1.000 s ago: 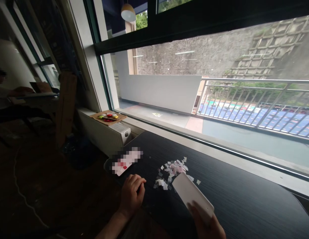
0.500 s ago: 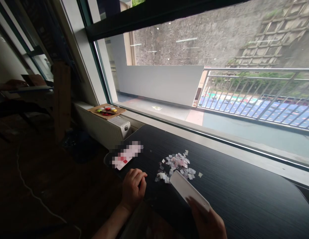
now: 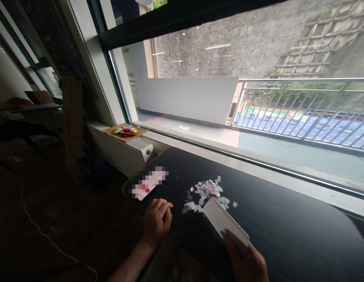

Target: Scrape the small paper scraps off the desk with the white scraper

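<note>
Head view: I see right hand, grip pinching white oblong piece near pale scraps on tabletop; left hand, grip curled closed.

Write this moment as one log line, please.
left hand: curled, near edge of table | right hand: holds white object | scraps: loose pile on table

the long piece lies at the left corner of the table, the left hand at the near edge, the bits right of the long piece, the flat thing in the right hand before them, the window behind the far edge
</note>
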`<state>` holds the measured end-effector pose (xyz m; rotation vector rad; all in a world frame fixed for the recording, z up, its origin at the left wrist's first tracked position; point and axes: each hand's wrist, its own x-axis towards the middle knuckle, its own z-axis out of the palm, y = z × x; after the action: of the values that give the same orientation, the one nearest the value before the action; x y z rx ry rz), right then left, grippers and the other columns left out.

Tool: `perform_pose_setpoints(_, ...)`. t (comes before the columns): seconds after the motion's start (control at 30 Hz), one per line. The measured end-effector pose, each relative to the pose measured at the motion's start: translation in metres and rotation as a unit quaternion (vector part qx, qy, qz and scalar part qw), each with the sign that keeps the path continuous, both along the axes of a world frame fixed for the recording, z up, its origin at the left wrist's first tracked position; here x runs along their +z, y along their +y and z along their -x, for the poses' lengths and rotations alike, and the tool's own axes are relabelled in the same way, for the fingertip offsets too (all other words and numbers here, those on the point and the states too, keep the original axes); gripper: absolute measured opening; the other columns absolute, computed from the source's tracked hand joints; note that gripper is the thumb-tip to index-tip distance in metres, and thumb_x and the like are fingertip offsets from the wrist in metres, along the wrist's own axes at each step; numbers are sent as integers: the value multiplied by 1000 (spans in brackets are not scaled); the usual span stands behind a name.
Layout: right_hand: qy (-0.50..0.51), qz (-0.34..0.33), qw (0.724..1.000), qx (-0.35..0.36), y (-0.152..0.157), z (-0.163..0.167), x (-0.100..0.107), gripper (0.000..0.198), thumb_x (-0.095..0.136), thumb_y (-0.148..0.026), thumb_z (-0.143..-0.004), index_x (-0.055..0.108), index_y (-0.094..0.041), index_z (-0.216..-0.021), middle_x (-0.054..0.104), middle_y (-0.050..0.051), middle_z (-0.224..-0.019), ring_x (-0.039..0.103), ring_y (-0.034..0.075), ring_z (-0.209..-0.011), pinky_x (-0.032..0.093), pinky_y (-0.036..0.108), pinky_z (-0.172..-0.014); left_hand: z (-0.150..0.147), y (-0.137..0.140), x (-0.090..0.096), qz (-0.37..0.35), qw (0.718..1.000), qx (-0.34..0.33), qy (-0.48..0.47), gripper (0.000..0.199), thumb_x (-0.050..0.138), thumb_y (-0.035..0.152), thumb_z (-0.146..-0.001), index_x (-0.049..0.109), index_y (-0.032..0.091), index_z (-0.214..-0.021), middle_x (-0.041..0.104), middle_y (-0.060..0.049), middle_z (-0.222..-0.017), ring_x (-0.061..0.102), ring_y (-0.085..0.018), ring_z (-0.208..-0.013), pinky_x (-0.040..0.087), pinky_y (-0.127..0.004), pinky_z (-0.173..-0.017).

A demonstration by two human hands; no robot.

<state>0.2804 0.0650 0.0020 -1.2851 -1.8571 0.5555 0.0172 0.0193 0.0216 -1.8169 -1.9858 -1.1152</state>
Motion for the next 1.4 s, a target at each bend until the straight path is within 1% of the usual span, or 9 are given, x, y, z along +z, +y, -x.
perform_pose_setpoints(0.2, 22, -17, 998, 48, -5, 3, 4, 24, 59, -32, -82, 76, -19, -94, 78, 7, -92, 74, 25, -81, 59, 27, -77, 1, 0, -1, -3, 1000, 0, 1, 24, 39, 13, -87, 62, 19, -81, 61, -4, -78, 55, -19, -77, 45, -33, -71)
perform_pose_setpoints(0.43, 13, -22, 999, -37, -6, -1, -2, 31, 60, -39, -81, 76, -15, -93, 78, 12, -90, 74, 27, -80, 61, 30, -75, 2, 0, -4, -12, 1000, -3, 5, 23, 40, 14, -87, 61, 20, -81, 61, -4, -78, 55, -19, -76, 45, -33, -72)
perform_pose_setpoints(0.6, 5, -55, 998, 22, -2, -8, 0, 27, 62, -38, -82, 76, -17, -91, 78, 6, -79, 75, 22, -65, 61, 23, -62, 3, 1, -5, -20, 1000, -6, 9, 23, 40, 15, -87, 61, 19, -81, 61, -4, -77, 54, -19, -75, 44, -34, -71)
perform_pose_setpoints(0.77, 5, -120, 991, 67, -5, 2, 13, 22, 58, -30, -85, 74, -16, -91, 78, 8, -84, 75, 22, -73, 60, 23, -68, 4, 1, -6, -20, 1000, -9, 9, 22, 40, 13, -87, 61, 19, -82, 61, -4, -77, 54, -19, -75, 43, -34, -70)
perform_pose_setpoints(0.9, 22, -110, 988, 105, -9, 5, 15, 19, 56, -27, -86, 73, -17, -87, 76, 7, -77, 74, 21, -67, 59, 22, -63, 4, 1, -5, -22, 1000, -7, 9, 22, 40, 12, -86, 61, 19, -82, 61, -4, -77, 54, -19, -74, 43, -34, -70)
perform_pose_setpoints(1.0, 29, -104, 990, 86, -12, 1, 13, 18, 58, -29, -85, 71, -17, -85, 75, 7, -73, 72, 20, -61, 59, 24, -60, 3, 1, -5, -22, 1000, -7, 9, 22, 41, 12, -86, 61, 19, -81, 61, -4, -77, 54, -19, -75, 44, -34, -70)
perform_pose_setpoints(1.17, 9, -150, 982, 110, -10, 2, 18, 13, 57, -19, -86, 68, -17, -92, 75, 7, -82, 73, 20, -71, 58, 23, -67, 2, 1, -3, -23, 1000, -7, 10, 22, 41, 12, -86, 61, 18, -82, 61, -4, -77, 54, -19, -75, 44, -34, -70)
perform_pose_setpoints(1.27, 17, -147, 977, 154, -8, 6, 26, 12, 56, -15, -86, 65, -19, -92, 73, 3, -79, 71, 16, -67, 57, 20, -64, 2, 1, -3, -22, 1000, -5, 8, 22, 40, 12, -86, 61, 18, -82, 61, -4, -77, 54, -19, -75, 44, -34, -70)
perform_pose_setpoints(1.4, 20, -156, 974, 160, -6, 16, 31, 13, 54, -14, -88, 64, -21, -94, 73, 1, -80, 71, 15, -69, 56, 20, -65, 2, 1, -4, -19, 1000, -3, 7, 22, 40, 12, -85, 61, 19, -81, 61, -4, -77, 54, -19, -75, 44, -34, -70)
